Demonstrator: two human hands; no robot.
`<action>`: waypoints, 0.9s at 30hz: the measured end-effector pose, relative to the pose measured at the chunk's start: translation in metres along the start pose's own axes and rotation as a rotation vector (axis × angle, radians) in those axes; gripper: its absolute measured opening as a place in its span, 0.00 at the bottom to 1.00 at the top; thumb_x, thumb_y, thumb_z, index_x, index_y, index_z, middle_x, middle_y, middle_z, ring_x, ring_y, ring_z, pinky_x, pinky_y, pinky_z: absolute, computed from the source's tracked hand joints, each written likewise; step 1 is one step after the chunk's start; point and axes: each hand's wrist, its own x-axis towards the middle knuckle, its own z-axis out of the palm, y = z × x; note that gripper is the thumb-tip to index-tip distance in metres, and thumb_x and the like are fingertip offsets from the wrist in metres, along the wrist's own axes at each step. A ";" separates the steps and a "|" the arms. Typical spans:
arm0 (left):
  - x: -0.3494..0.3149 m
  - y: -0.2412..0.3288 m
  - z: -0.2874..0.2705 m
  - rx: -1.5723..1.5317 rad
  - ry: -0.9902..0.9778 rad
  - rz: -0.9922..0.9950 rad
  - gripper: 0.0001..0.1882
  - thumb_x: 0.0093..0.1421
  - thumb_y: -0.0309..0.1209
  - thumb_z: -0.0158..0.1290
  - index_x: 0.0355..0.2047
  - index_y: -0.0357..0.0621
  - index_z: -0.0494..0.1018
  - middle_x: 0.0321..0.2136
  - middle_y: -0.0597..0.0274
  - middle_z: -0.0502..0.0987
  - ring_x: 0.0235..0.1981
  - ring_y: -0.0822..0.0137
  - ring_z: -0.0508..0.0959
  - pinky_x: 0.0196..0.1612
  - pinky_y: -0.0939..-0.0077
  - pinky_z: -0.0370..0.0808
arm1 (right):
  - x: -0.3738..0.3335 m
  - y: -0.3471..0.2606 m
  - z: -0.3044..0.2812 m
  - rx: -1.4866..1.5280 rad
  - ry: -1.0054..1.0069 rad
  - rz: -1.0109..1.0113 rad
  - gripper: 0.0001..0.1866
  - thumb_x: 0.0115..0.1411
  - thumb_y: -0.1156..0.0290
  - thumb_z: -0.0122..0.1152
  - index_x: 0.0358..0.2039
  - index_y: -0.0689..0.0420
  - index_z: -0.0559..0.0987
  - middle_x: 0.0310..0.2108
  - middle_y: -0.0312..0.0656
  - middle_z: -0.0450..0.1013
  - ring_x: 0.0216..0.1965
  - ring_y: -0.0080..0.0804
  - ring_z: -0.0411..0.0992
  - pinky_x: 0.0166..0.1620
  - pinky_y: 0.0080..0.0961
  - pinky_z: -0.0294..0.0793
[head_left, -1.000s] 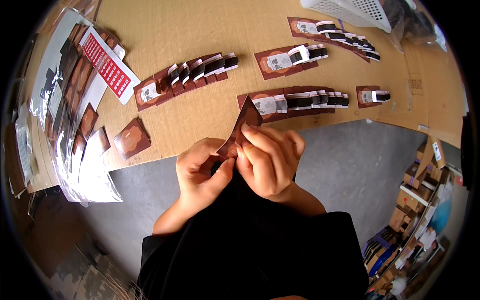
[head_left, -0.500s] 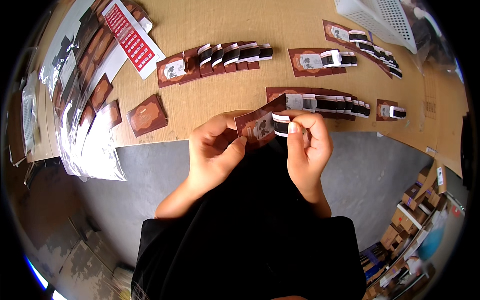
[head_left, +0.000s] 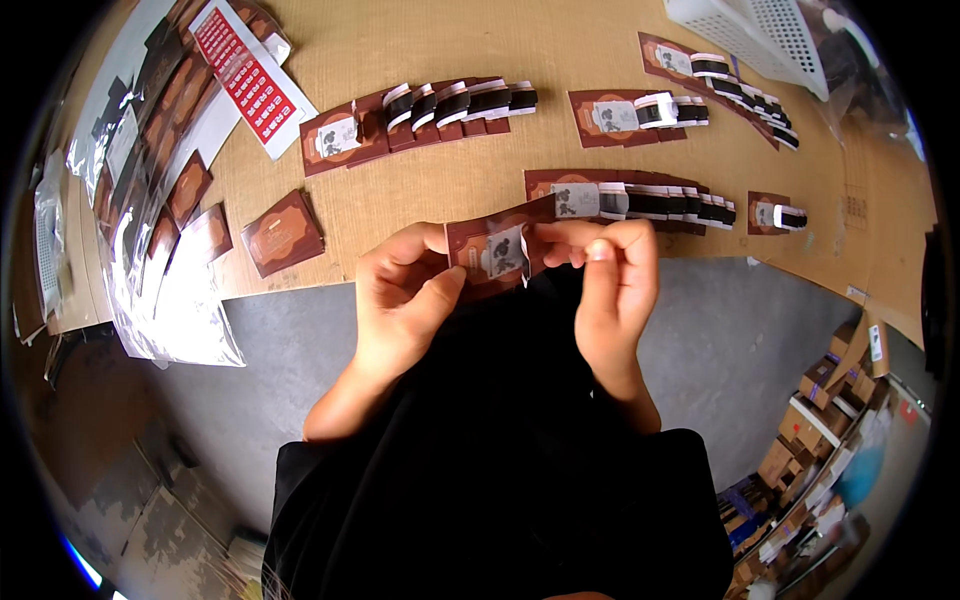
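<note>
Over the table's near edge I hold a brown card [head_left: 482,275] with a pale picture panel. A small raised flap with a white edge shows at that panel's right side. My left hand [head_left: 400,290] grips the card's left end, thumb in front and fingers behind. My right hand [head_left: 612,280] is closed at the card's right end, its index finger reaching across the front there. The thumb sits bent close to the other fingers. Part of the card's right end is hidden by these fingers. Just beyond lies an overlapped row of similar cards [head_left: 540,185] with black-and-white bands.
More banded brown cards [head_left: 345,150] lie in rows farther back, with a single one [head_left: 765,222] at right. Plain brown cards [head_left: 283,237] and a clear plastic bag [head_left: 180,310] are at left, near a red label sheet [head_left: 243,75]. A white basket [head_left: 760,35] stands far right.
The black-and-white band at my right fingertips no longer shows. My right index finger now reaches over the card's right part, and my left hand has moved slightly left with the card.
</note>
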 end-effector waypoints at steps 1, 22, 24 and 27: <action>-0.002 -0.001 -0.004 0.061 -0.010 -0.017 0.09 0.52 0.14 0.42 0.34 0.31 0.67 0.35 0.60 0.72 0.37 0.73 0.72 0.43 0.78 0.69 | -0.003 0.004 -0.005 -0.128 -0.093 -0.052 0.02 0.57 0.80 0.43 0.29 0.65 0.65 0.32 0.47 0.73 0.24 0.21 0.67 0.30 0.15 0.68; -0.005 -0.008 -0.009 0.022 0.085 -0.103 0.07 0.53 0.17 0.42 0.32 0.35 0.67 0.30 0.66 0.72 0.33 0.78 0.71 0.38 0.85 0.67 | -0.007 0.007 -0.006 -0.027 -0.040 0.065 0.07 0.59 0.77 0.42 0.23 0.59 0.61 0.21 0.38 0.67 0.19 0.16 0.61 0.23 0.12 0.60; -0.003 -0.009 -0.010 -0.003 0.116 -0.122 0.07 0.53 0.17 0.42 0.32 0.35 0.68 0.29 0.66 0.72 0.32 0.78 0.71 0.36 0.85 0.68 | -0.007 0.011 -0.013 -0.004 -0.055 0.104 0.07 0.59 0.77 0.44 0.24 0.60 0.62 0.23 0.43 0.69 0.18 0.19 0.65 0.23 0.14 0.64; -0.001 -0.012 -0.014 -0.002 0.124 -0.152 0.07 0.53 0.17 0.42 0.33 0.36 0.68 0.28 0.66 0.72 0.30 0.78 0.71 0.34 0.85 0.68 | -0.009 0.015 -0.019 -0.018 -0.045 0.134 0.04 0.57 0.79 0.48 0.29 0.63 0.64 0.22 0.40 0.68 0.16 0.16 0.63 0.20 0.12 0.63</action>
